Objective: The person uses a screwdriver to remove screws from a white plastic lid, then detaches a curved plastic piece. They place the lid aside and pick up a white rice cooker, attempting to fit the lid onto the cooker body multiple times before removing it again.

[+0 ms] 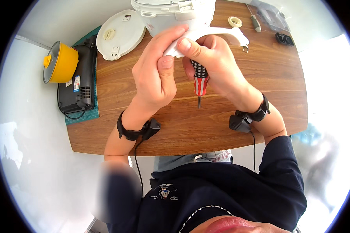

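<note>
Dark shirt (221,190) is nearest; toward the counter (276,89)'s far edge, left grip (155,73) and right grip (217,60) close around the white handle (222,31) — right also clasping a screwdriver (200,80) — apparently positioning it, next needing steady support.

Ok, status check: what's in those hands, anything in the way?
Left hand and right hand closed on curved white handle. Red-striped screwdriver also in right hand. White appliance beyond them; nothing visibly blocking either hand.

A white-and-blue label (77,83) sits on the black appliance (70,100), its print too small to read. Pale lettering (166,185) borders a cartoon print (164,192) on the dark shirt (237,190).
</note>
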### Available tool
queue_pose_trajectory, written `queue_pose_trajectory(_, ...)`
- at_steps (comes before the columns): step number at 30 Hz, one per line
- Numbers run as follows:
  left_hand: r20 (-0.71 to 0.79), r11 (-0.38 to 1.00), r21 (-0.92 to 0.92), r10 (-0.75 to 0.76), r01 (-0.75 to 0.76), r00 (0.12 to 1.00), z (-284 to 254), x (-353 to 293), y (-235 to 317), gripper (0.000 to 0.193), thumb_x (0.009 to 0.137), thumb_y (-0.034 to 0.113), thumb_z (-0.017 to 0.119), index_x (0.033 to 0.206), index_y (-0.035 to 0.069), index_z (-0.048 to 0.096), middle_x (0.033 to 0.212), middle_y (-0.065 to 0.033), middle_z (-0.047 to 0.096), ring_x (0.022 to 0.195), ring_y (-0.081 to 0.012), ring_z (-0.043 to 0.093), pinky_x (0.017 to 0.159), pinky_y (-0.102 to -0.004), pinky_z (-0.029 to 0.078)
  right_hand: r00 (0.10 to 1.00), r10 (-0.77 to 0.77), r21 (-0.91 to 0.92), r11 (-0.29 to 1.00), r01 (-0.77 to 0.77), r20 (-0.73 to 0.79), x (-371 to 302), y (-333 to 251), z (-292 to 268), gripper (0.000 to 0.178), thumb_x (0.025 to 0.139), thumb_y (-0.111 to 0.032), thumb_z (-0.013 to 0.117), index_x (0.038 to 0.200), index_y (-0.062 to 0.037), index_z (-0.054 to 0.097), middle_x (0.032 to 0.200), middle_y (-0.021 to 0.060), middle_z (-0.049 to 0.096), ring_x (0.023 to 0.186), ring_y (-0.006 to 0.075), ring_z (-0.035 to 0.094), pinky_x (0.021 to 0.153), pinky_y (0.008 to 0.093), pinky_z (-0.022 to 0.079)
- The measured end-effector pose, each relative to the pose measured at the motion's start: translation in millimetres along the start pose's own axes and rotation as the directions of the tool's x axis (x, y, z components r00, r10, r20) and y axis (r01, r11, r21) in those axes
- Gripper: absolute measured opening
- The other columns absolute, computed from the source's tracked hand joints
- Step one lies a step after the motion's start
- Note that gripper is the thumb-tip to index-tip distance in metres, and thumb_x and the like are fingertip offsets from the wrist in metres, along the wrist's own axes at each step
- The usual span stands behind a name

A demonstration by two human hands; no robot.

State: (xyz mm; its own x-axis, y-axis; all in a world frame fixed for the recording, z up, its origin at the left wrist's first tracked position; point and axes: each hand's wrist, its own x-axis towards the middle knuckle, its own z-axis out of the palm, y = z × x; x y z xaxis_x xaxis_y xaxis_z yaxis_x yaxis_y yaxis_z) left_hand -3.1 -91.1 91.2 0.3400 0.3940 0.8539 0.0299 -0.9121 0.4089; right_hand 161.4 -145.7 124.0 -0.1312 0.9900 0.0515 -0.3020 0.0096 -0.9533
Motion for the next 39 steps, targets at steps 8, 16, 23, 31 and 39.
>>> queue_pose_trajectory(8,-0.152,0.999,0.002,0.033,-0.033,0.988,10.4,-13.0,-3.6,0.037,0.112,0.02,0.038,0.122,-0.006,0.062,0.115,-0.0196,0.074,0.094,-0.0252,0.073,0.079,-0.0312,0.058,0.998,-0.069,0.022,0.997,0.069,-0.001,-1.0,16.5,7.7,0.031,0.094,-0.03,0.077,0.1,0.0003,0.071,0.078,0.003,0.066,0.06,0.0072,0.059,0.047,0.0231,0.041)
queue_pose_trajectory(16,-0.179,0.997,-0.074,-0.048,0.035,0.983,13.8,-20.5,-5.8,0.036,0.112,0.02,0.037,0.121,-0.005,0.061,0.115,-0.0197,0.074,0.094,-0.024,0.073,0.079,-0.0309,0.058,0.999,-0.05,0.032,0.998,0.05,-0.014,-0.8,25.4,8.3,0.03,0.093,-0.028,0.078,0.099,0.0003,0.071,0.076,0.0028,0.066,0.059,0.0068,0.059,0.047,0.0234,0.041)
queue_pose_trajectory(23,-0.13,0.999,-0.03,-0.03,0.026,0.991,6.7,-10.6,-6.0,0.034,0.112,0.019,0.039,0.121,-0.004,0.062,0.114,-0.0172,0.075,0.094,-0.0216,0.073,0.081,-0.03,0.057,0.999,-0.039,-0.003,0.999,0.039,-0.028,4.0,20.4,4.8,0.035,0.094,-0.033,0.076,0.098,0.0007,0.072,0.07,0.0027,0.065,0.056,0.0074,0.058,0.046,0.0238,0.04)
queue_pose_trajectory(31,-0.1,0.993,-0.079,-0.093,0.085,0.991,4.9,-9.7,-7.5,0.035,0.112,0.021,0.041,0.12,-0.002,0.065,0.115,-0.0148,0.075,0.093,-0.021,0.072,0.081,-0.0291,0.056,1.0,0.022,0.038,0.999,-0.021,-0.019,6.1,16.5,-0.1,0.042,0.094,-0.042,0.077,0.095,-0.001,0.071,0.065,0.0022,0.061,0.054,0.0074,0.054,0.047,0.0243,0.039)
queue_pose_trajectory(39,-0.087,0.975,-0.191,-0.132,0.114,0.987,8.4,-10.0,-11.8,0.036,0.112,0.025,0.044,0.126,-0.002,0.064,0.12,-0.0146,0.073,0.096,-0.0206,0.071,0.082,-0.0276,0.054,0.999,0.013,0.031,0.999,-0.012,-0.033,7.4,14.8,-3.3,0.046,0.093,-0.045,0.077,0.098,0.0001,0.072,0.072,0.0027,0.064,0.059,0.007,0.058,0.05,0.0226,0.042)
